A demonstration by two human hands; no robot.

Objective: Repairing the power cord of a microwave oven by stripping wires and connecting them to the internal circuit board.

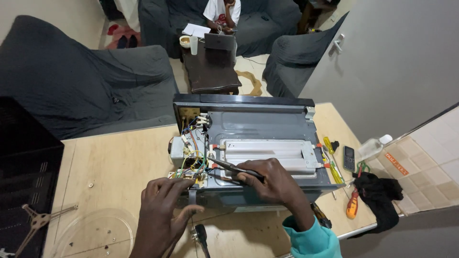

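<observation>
A: Microwave (260, 125), with its cover off, lies on the wooden table (119, 162) near the middle. What's on the far left?

B: A black metal cover (26, 157) at the table's left edge. In front of it a three-armed roller ring (40, 220), and beside that a clear glass plate (95, 234) with a few small screws on it.

A: And the hands?

B: The left hand (162, 215) rests at the microwave's near left corner, fingers loosely curled and spread, tips touching the casing just below the bundle of coloured wires (193, 160). I cannot tell whether it pinches anything. Below it lies a dark-handled tool (202, 236).

A: The right one?

B: The right hand (277, 184), with a teal cuff, is clenched around a pair of dark pliers (234, 168). Their tip points left into the wires, beside the white part (178, 150).

A: Further right?

B: A long white panel (267, 153) across the microwave's body. Then, on the table, yellow-green screwdrivers (330, 157), a small mobile phone (349, 158), an orange-handled screwdriver (352, 204), a black cloth (380, 196) and a clear bottle (374, 146).
</observation>
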